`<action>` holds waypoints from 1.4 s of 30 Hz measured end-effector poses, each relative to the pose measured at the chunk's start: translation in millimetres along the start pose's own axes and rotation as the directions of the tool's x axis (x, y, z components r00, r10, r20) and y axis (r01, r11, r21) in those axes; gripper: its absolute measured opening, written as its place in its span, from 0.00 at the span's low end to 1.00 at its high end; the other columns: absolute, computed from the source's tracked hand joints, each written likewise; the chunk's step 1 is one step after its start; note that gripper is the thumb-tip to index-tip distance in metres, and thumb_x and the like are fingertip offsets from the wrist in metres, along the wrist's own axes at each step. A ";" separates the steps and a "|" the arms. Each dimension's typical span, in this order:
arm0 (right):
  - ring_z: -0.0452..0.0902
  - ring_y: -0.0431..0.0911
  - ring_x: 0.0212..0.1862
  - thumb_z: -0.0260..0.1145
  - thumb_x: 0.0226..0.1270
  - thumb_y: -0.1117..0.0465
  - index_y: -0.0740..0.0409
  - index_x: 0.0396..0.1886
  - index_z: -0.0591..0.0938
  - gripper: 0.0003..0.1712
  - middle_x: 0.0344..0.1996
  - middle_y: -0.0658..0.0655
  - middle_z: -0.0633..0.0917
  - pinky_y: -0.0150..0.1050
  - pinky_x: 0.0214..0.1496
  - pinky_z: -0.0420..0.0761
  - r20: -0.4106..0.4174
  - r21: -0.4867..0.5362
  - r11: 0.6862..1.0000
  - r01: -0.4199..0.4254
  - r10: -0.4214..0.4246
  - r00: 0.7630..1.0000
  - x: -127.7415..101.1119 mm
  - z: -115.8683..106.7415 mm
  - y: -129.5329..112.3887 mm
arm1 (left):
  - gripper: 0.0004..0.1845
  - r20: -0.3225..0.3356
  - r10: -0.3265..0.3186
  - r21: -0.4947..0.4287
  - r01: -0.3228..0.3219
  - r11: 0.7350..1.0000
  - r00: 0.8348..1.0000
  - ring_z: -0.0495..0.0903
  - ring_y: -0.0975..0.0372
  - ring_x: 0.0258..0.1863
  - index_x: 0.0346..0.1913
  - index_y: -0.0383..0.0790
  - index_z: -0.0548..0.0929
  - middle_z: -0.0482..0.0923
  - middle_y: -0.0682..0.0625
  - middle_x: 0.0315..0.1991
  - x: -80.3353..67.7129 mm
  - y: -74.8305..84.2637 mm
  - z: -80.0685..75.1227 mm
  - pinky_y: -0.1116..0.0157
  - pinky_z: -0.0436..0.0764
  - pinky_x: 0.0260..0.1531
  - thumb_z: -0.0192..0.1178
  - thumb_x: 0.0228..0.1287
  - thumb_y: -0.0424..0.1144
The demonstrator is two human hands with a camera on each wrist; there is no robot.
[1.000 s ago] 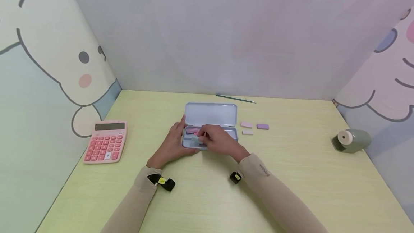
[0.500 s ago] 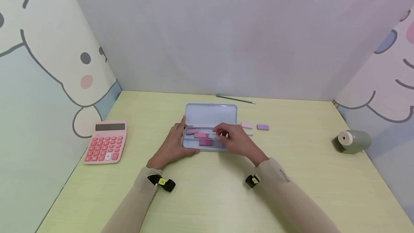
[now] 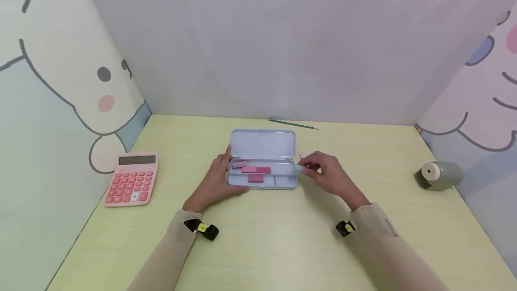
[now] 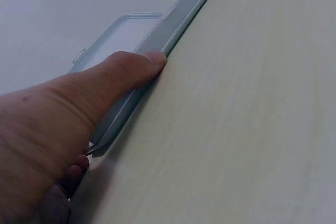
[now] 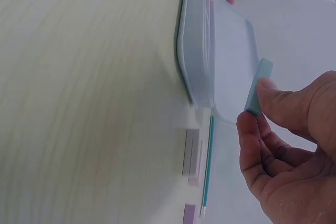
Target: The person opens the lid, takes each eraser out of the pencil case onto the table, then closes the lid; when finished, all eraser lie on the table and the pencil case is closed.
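Note:
A light blue metal pencil case lies open on the table, its lid tipped back. My left hand holds the case at its left end; in the left wrist view the thumb presses on the front edge. Between thumb and fingertips, my right hand pinches a mint-green eraser, just off the right end of the case. Several pink erasers sit inside: a pale one at left, two end to end in the middle, and a darker one in the front compartment.
Right of the case lie a whitish eraser, a pale pink one and a purple one, mostly hidden behind my hand in the head view. A green pencil lies behind. A pink calculator stands left, a grey-green pencil sharpener right.
My right hand has carried the mint-green eraser rightward from over the inside of the case to past its right end. The left hand stays on the case.

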State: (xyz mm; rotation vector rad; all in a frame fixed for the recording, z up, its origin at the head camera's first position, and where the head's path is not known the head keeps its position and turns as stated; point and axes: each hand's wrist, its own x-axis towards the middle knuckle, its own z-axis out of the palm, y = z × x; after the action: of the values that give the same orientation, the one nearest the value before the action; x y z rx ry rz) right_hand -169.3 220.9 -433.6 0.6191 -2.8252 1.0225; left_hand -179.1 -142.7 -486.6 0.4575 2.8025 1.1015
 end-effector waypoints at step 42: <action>0.73 0.48 0.34 0.72 0.69 0.71 0.66 0.45 0.92 0.08 0.32 0.61 0.84 0.40 0.38 0.73 0.044 -0.270 0.956 -0.117 0.134 0.990 -12.7 -30.5 56.9 | 0.76 0.007 -0.003 0.017 0.003 1.000 1.000 0.65 0.49 0.76 0.89 0.55 0.35 0.63 0.43 0.78 -0.3 -0.1 0.6 0.42 0.72 0.77 0.83 0.51 0.61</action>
State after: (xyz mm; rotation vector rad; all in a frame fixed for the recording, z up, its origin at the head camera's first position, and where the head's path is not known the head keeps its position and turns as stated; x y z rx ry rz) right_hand -182.2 284.1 -446.6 0.4553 -3.0159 0.6280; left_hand -178.7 -142.5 -487.1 0.4579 2.8076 1.0749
